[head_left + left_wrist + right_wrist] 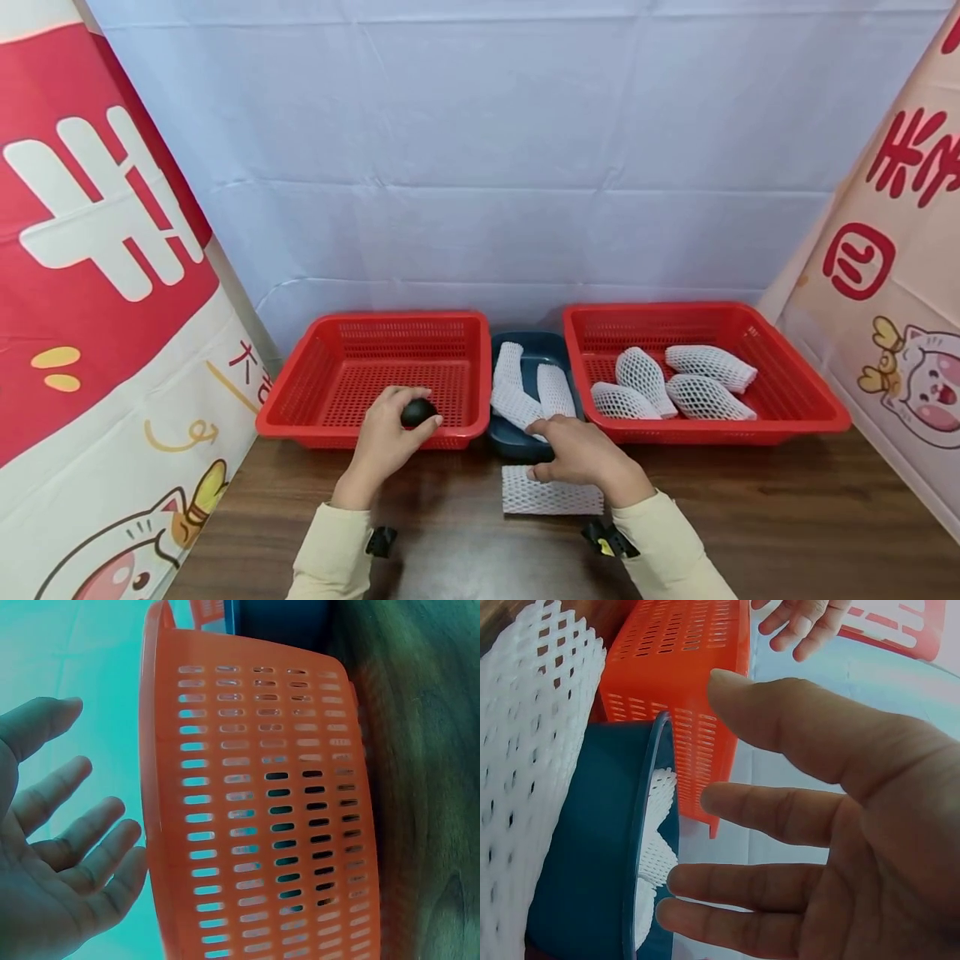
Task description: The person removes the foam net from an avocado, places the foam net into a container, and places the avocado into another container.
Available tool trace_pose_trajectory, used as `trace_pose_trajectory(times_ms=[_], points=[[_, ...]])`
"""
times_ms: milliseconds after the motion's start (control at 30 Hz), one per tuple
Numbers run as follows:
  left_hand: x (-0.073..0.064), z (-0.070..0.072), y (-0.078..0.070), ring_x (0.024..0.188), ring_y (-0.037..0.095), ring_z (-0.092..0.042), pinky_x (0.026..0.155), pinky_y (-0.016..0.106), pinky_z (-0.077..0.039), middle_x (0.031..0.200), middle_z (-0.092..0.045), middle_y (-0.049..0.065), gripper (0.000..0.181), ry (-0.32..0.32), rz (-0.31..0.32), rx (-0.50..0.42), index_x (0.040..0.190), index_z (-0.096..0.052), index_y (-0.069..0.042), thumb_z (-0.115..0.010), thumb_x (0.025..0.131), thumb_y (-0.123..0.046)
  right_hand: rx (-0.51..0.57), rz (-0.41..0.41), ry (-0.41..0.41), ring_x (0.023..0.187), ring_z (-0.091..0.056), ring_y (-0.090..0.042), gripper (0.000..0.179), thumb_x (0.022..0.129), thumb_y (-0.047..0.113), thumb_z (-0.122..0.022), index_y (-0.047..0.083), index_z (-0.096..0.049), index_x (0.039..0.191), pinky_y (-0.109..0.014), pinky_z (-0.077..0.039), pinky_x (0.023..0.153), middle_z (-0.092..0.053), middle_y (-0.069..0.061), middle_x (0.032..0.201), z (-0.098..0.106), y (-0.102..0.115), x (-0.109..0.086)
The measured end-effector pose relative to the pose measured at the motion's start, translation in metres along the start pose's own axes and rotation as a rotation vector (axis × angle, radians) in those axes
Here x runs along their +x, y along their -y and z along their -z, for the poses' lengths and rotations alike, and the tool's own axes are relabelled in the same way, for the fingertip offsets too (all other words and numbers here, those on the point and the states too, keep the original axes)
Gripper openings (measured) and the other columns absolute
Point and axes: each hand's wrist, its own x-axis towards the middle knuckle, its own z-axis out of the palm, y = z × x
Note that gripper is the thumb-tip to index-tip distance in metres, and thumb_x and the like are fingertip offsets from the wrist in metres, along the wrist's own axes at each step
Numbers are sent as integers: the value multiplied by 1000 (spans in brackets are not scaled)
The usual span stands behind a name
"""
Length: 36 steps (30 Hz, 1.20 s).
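At the front of the left red basket (pixel 405 320), a dark rounded thing (pixel 420 412) lies near the front wall; its kind cannot be told. Over it hovers my left hand (pixel 392 427), which the left wrist view shows with fingers (pixel 64 791) spread and the palm bare. My right hand (pixel 581 454) is above the front rim of the blue bin (pixel 531 337), fingers (pixel 772 814) extended and holding nothing. Below it, a white foam net sleeve (pixel 552 496) lies flat on the table. More white net sleeves (pixel 555 390) lie inside the bin.
A second red basket (pixel 720 432) stands to the right of the bin, with several plump foam net sleeves (pixel 708 396) in it. Brown wooden table (pixel 465 558) lies in front. A pale cloth (pixel 480 167) hangs behind, and printed banners (pixel 97 250) flank both sides.
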Motion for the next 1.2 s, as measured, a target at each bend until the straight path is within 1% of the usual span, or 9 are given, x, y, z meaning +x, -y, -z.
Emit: trace_pose_trajectory(times_ms=[133,267,367,500,633,767,967,1100,1200], points=[[-8,-1,-7,94,22,-54,75,40,-48,103,-58,4,39,16,-56,65,110,-67,-12,-78,75,-26,7,1,10,94,-53,-21,54,70,30,-80,8,-64,116,-43,-47,79,-60,-9,109,1,-1,-5],[-15,-1,-13,97,21,-53,76,39,-48,104,-58,4,41,15,-74,84,109,-67,-11,-81,72,-26,9,-8,9,95,-53,-22,53,69,30,-81,9,-65,115,-44,-47,80,-60,-8,108,1,-4,-9],[-20,-1,-15,96,21,-53,75,39,-49,104,-58,4,42,14,-88,109,107,-68,-11,-81,71,-26,16,1,14,95,-54,-23,53,70,29,-81,8,-65,115,-44,-47,81,-60,-9,108,1,-7,-13],[-26,-2,-16,94,24,-55,72,41,-49,103,-59,7,41,5,-140,183,106,-69,-11,-82,70,-27,16,31,17,99,-54,-25,52,71,27,-80,5,-64,115,-46,-46,82,-60,-11,111,-2,-11,-19],[-33,-3,-18,92,26,-56,72,43,-48,103,-60,9,40,4,-182,242,103,-70,-12,-82,69,-30,18,39,21,99,-55,-26,51,71,27,-79,5,-64,115,-47,-45,82,-60,-11,110,-6,-14,-23],[-40,-4,-22,87,22,-55,71,40,-48,98,-60,6,39,13,-209,233,101,-70,-11,-82,68,-29,23,52,10,97,-55,-27,50,71,27,-80,5,-64,114,-50,-44,82,-60,-10,108,-7,-15,-26],[-45,-10,-26,83,14,-54,69,34,-47,92,-57,-4,35,41,-254,197,98,-70,-12,-81,69,-29,48,65,14,93,-54,-24,49,71,25,-79,6,-64,113,-49,-44,81,-60,-10,105,-8,-18,-28],[-48,-15,-26,87,12,-54,72,33,-47,94,-56,-5,34,91,-261,158,98,-70,-14,-80,69,-28,77,64,41,94,-53,-25,48,72,25,-79,7,-64,114,-50,-43,82,-59,-9,106,-12,-19,-29],[-50,-20,-24,89,14,-54,73,35,-47,97,-56,-4,34,150,-245,149,99,-69,-14,-80,70,-28,91,70,52,96,-53,-26,48,72,25,-78,6,-64,114,-52,-42,83,-59,-8,106,-16,-20,-28]])
